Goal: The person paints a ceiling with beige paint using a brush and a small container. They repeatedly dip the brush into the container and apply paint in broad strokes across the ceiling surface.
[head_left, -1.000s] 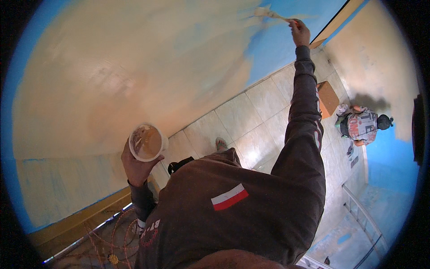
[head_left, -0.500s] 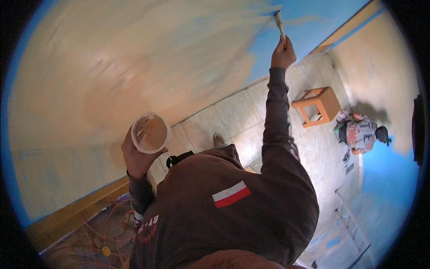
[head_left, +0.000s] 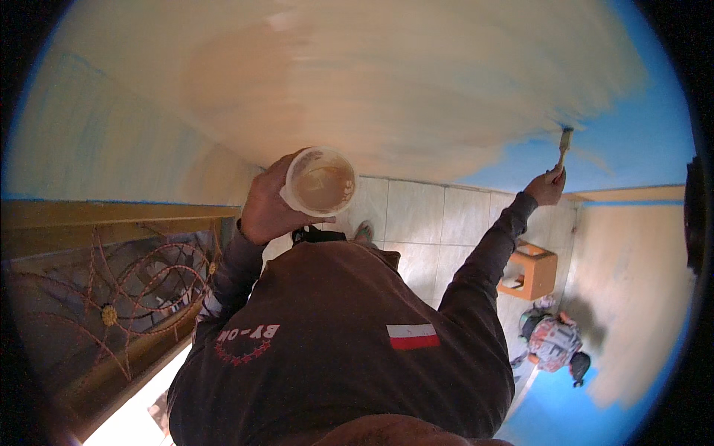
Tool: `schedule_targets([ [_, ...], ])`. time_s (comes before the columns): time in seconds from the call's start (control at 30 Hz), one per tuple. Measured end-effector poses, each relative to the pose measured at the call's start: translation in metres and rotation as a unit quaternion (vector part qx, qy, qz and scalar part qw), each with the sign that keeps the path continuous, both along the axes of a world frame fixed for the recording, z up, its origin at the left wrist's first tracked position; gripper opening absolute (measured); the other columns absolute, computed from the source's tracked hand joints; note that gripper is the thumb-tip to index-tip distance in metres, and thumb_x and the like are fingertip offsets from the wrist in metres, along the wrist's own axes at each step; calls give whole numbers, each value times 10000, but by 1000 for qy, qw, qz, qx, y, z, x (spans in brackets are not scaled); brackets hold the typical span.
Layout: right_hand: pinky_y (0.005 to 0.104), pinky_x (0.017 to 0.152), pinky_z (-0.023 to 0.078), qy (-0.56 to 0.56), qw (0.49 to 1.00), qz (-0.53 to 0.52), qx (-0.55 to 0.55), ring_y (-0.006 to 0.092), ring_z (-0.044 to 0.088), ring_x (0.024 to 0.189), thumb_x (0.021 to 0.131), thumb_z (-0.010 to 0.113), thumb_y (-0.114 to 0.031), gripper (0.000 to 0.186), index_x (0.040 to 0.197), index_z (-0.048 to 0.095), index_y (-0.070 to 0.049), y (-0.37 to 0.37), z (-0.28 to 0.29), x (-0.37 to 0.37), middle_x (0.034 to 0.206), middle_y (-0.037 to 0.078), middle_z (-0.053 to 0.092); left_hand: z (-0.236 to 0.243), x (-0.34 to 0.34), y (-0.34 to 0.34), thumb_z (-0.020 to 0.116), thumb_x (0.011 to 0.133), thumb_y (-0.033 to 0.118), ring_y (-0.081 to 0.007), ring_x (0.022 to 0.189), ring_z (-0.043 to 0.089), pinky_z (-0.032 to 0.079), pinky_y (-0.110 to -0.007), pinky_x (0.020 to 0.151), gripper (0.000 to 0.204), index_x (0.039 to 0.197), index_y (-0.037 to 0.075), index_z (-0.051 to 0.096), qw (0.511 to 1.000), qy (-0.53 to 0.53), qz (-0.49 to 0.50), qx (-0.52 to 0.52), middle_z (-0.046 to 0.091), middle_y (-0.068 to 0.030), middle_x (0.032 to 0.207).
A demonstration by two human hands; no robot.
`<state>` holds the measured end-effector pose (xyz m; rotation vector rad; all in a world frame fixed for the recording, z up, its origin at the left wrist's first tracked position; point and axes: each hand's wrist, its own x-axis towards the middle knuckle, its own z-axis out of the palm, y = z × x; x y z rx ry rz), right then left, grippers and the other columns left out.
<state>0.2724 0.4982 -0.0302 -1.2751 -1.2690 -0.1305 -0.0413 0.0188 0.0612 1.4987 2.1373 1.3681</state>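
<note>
My left hand [head_left: 268, 201] is closed around a white round tub [head_left: 318, 181] that holds pale beige liquid paint, held out at the middle of the view. My right hand [head_left: 546, 184] reaches right, closed on the handle of a flat paintbrush [head_left: 561, 150]. The brush's bristles are at the wall [head_left: 387, 82], where smeared beige paint meets a bright blue area [head_left: 632, 149]. The beige has uneven, darker peach patches on the left.
An orange stool [head_left: 539, 271] stands on pale floor tiles [head_left: 413, 212] beside my right arm. Another person [head_left: 554, 342] is low by the right-hand wall [head_left: 617, 290]. A window with curly metal grillework [head_left: 108, 312] is at left. My sandalled foot [head_left: 364, 232] shows below the tub.
The view has swung round, so the wall runs across the top and the grille fills more of the left. The brush and my right hand now appear lower and farther right.
</note>
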Motion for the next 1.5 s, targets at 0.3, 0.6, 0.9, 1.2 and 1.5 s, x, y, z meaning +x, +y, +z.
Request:
schedule_targets([
  [0.3, 254, 512, 399, 271, 929, 191, -167, 105, 499, 593, 1023, 551, -307, 367, 989, 718, 17, -116, -108, -52, 771, 48, 661, -8, -17, -19, 955, 573, 287, -308, 1128, 643, 513, -398, 961, 873, 1312, 42, 559, 997, -41, 68, -18, 641, -146, 1244],
  [0.6, 177, 449, 326, 561, 607, 304, -473, 33, 374, 518, 1034, 541, -283, 329, 1146, 620, 16, -225, -235, -63, 654, -45, 453, -65, -14, -48, 930, 596, 258, -313, 1205, 596, 479, -407, 1018, 891, 1353, 42, 514, 984, -177, 25, -18, 600, -165, 1301],
  [0.9, 193, 469, 349, 529, 567, 366, -514, 56, 423, 571, 1011, 581, -272, 336, 1160, 600, 28, -303, -229, -109, 813, 10, 565, -75, -34, -96, 915, 641, 291, -308, 1219, 593, 481, -413, 1021, 864, 1363, 46, 509, 981, -192, 12, -26, 594, -164, 1324],
  [1.2, 217, 529, 387, 468, 607, 340, -545, 93, 451, 638, 1007, 585, -268, 348, 1223, 575, 6, -356, -237, -113, 1109, 87, 672, -105, -56, -136, 929, 630, 260, -318, 1227, 590, 485, -421, 1025, 886, 1382, 66, 503, 977, -212, 0, -30, 587, -167, 1334],
  [1.5, 216, 511, 410, 472, 623, 277, -559, 79, 509, 645, 1021, 565, -252, 226, 1115, 625, -56, -381, -224, -83, 1010, 38, 701, -115, -60, -114, 970, 582, 309, -282, 1210, 609, 498, -428, 1023, 959, 1389, 100, 497, 991, -114, -59, -35, 608, -120, 1329],
])
